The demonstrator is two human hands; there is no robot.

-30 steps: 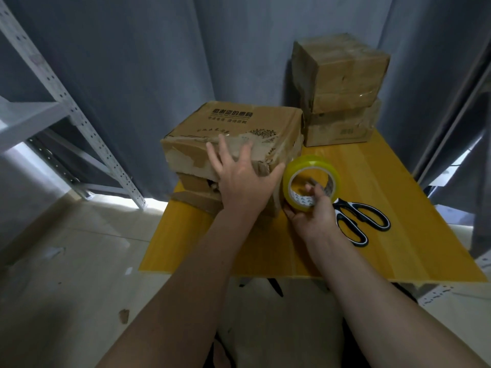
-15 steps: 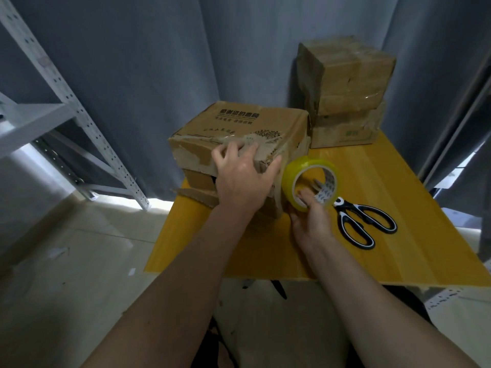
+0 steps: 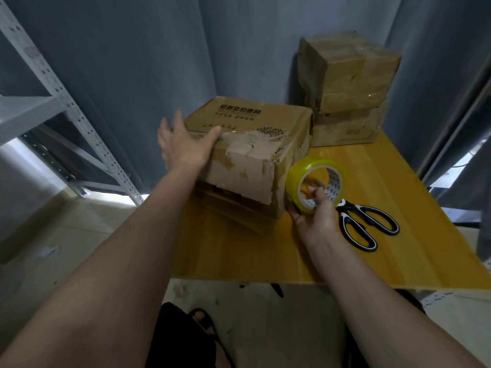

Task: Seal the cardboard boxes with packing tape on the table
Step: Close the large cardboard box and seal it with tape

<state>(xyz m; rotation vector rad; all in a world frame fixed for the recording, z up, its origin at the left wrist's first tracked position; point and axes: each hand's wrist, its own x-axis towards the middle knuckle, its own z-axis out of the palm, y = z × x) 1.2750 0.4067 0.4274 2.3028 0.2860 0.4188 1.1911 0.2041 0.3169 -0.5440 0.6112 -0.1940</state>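
Grey curtains are backing the yellow table; the left hand, fingers spread, is shifting from the front face to the left corner of the worn brown cardboard box, suggesting repositioning before taping, while the right hand keeps gripping the yellow tape roll.

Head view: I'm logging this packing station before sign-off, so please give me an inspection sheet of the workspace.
Surface: yellow wooden table, bare at the near edge.
Job's things: printed cardboard box with torn, peeling old tape, sitting on flattened cardboard; two stacked boxes at the far right corner; yellow tape roll standing on edge beside the printed box.
Clutter: black-and-white scissors lying right of the roll.
Hands: left hand spread against the printed box's left top edge; right hand gripping the roll, fingers through its core.
Cables: nothing seen.
Surroundings: grey curtain behind, metal shelving at left, tiled floor.
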